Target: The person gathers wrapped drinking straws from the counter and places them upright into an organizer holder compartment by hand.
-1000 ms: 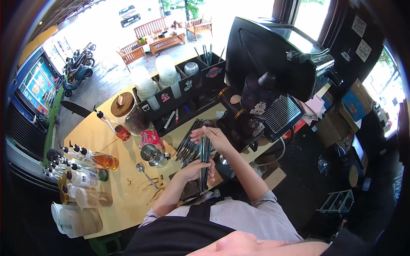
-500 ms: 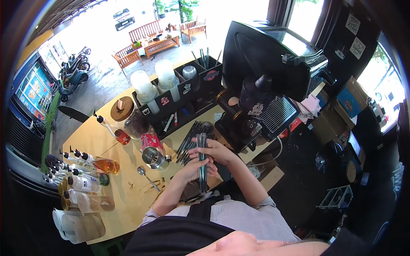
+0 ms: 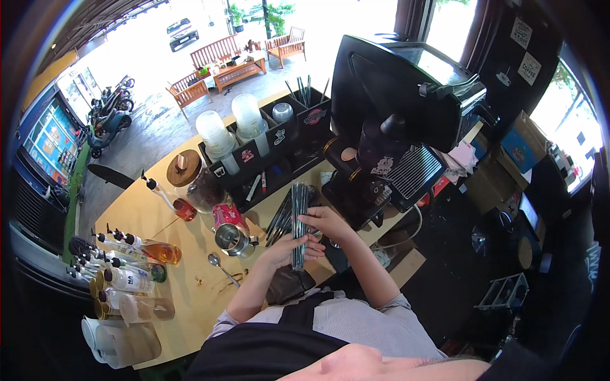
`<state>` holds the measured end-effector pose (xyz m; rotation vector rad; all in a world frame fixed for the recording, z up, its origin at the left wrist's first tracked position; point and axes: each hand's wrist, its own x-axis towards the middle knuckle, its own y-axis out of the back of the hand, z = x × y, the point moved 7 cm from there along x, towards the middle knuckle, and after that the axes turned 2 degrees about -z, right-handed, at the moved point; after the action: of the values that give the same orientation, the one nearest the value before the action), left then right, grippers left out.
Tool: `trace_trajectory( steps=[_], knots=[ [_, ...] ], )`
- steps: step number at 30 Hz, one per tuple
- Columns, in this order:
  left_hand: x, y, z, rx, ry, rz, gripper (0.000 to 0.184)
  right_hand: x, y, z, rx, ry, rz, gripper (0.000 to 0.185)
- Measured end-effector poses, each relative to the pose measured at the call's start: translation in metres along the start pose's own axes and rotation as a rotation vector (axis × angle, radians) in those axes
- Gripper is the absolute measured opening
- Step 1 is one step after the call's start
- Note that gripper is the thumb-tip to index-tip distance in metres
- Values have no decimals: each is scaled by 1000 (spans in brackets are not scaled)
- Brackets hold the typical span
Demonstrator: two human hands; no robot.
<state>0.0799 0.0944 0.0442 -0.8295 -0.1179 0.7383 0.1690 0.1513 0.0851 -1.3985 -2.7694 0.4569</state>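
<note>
A bundle of thin dark straws in clear wrapping (image 3: 299, 209) stands nearly upright between my hands. My left hand (image 3: 291, 249) is closed round its lower part. My right hand (image 3: 323, 222) pinches the bundle from the right, a little higher up. Behind it, more wrapped straws (image 3: 277, 222) lie in a loose pile on the wooden counter (image 3: 184, 254). A metal pitcher (image 3: 232, 240) stands to the left of the pile, and a spoon (image 3: 222, 267) lies nearer to me. A dark pouch or cloth (image 3: 289, 286) is just below my hands.
A black organizer (image 3: 279, 149) with plastic cups and straws runs along the back. On the right stand a coffee grinder (image 3: 375, 152) and a large black machine (image 3: 394, 89). Pump bottles (image 3: 152, 247), a wooden-lidded jar (image 3: 197, 181) and a plastic pitcher (image 3: 124, 343) are on the left.
The bundle has risen and moved slightly away from me between my hands. My right hand, first at its top with fingers spread, has come down and closed on its side.
</note>
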Motion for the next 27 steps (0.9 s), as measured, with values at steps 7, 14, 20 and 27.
trace_trajectory(
  steps=[7, 14, 20, 27],
  knots=[
    [18, -7, 27, 51, 19, -32, 30, 11, 0, -28, -154, -12, -85, 24],
    [49, -8, 90, 277, -125, 77, 47, 47, 30, -74, -169, 135, 48, 19],
    [72, -7, 167, 459, -380, 255, 60, 72, 48, -142, -346, 355, 322, 22],
    [44, -26, 250, 1209, -958, 847, 42, 79, 83, -221, -459, 671, 909, 19]
  ],
)
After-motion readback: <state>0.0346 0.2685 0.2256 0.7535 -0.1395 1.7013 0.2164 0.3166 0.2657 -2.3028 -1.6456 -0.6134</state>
